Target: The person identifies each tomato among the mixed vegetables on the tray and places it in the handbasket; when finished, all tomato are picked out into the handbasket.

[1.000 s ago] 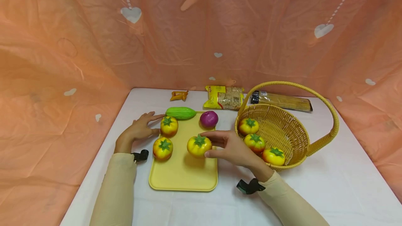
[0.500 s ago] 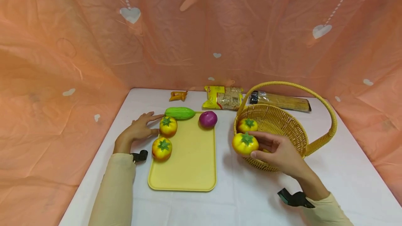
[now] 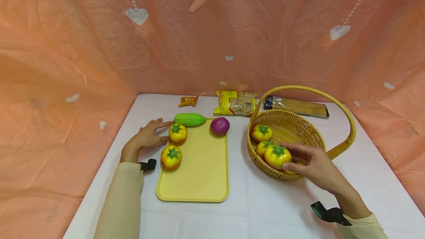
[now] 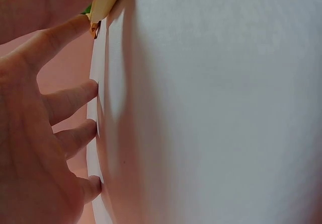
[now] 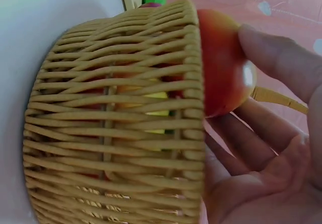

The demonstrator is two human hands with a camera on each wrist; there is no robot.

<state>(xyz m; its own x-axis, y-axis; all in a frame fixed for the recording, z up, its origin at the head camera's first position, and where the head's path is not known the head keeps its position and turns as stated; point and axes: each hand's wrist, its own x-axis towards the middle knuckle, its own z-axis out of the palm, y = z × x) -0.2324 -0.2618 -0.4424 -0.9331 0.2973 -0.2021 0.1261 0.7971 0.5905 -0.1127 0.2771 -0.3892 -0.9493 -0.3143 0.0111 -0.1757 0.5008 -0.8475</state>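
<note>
My right hand (image 3: 310,165) grips a yellow-red toy tomato with a green leafy top (image 3: 277,156) over the near left part of the wicker basket (image 3: 265,170). In the right wrist view the held tomato (image 5: 224,63) shows above the rim, thumb on one side and fingers beneath. Another tomato (image 3: 261,133) lies inside at the left; more are partly covered by the held one. My left hand (image 3: 148,135) rests with spread fingers at the left edge of the yellow tray (image 3: 202,183). Its fingertips are right at a tomato (image 3: 178,133); a second tomato (image 3: 171,157) sits nearer me.
A green toy cucumber-like vegetable (image 3: 190,120) and a purple onion (image 3: 220,126) lie at the tray's far end. Behind stand a small orange-brown packet (image 3: 188,101), a yellow bag of grains (image 3: 235,103) and a long noodle pack (image 3: 299,107). The basket's tall handle (image 3: 348,121) arches up.
My right hand has carried the tomato from above the tray rightward to the basket, where it is now lower over the rim. The left hand has stayed in place.
</note>
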